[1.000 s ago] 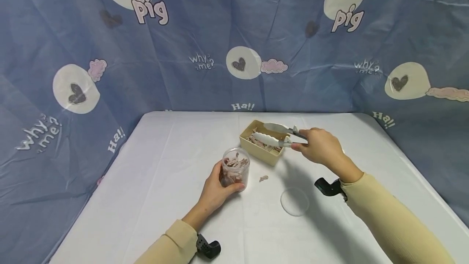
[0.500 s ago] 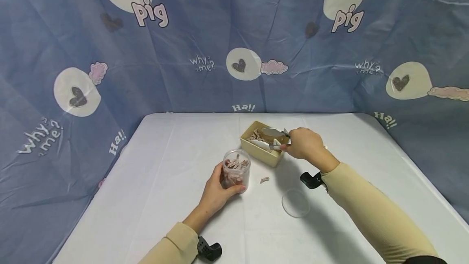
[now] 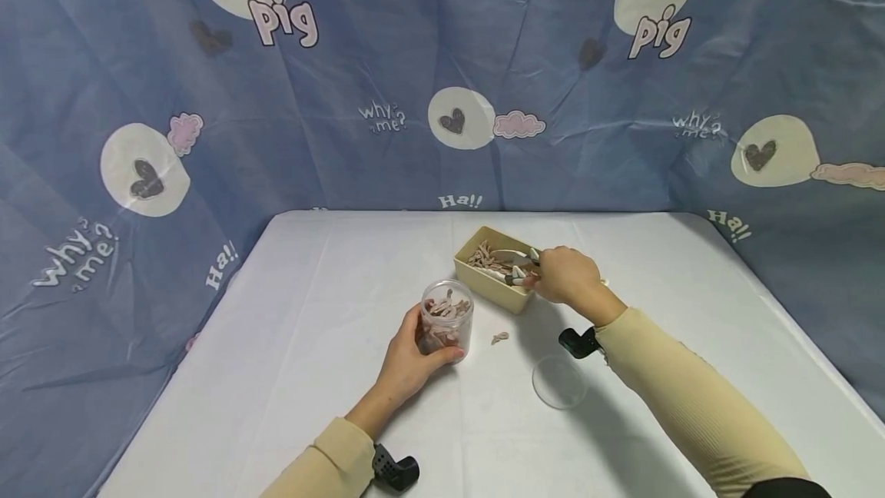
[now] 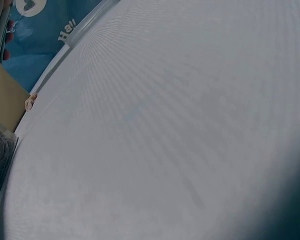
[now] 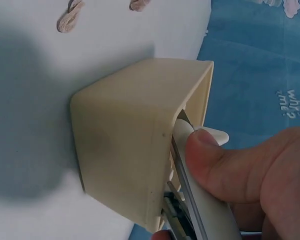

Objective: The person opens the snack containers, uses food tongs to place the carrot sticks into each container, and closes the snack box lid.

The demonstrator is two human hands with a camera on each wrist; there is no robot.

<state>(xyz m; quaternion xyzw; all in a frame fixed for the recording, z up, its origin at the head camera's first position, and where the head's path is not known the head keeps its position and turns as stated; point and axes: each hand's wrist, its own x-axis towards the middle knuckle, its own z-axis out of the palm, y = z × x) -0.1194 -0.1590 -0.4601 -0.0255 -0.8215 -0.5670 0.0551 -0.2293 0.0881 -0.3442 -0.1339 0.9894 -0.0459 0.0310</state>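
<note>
My left hand (image 3: pixel 403 363) grips a clear round jar (image 3: pixel 449 327), open at the top and part filled with small pinkish-brown looped or knotted pieces. In my right hand (image 3: pixel 570 279) is a pair of tongs (image 5: pixel 202 192) with white scalloped heads and grey handles. The heads reach down inside a beige rectangular box (image 3: pixel 486 290) among more of those pieces (image 3: pixel 480 255). The right wrist view shows my thumb pressing a handle at the box's rim. Whether the tong tips hold a piece is hidden. In the left wrist view my left hand is out of sight.
A clear round lid (image 3: pixel 559 383) lies flat in front of the box. One loose looped piece (image 3: pixel 500 338) lies between jar and lid. Another small pale bit (image 3: pixel 604 282) shows behind my right wrist. The white table (image 3: pixel 332 290) ends at a blue patterned cloth backdrop (image 3: pixel 387 167).
My right hand has moved left and lowered the tongs from above the box into it. The tong arms have come closer together. My left hand and the jar have stayed put.
</note>
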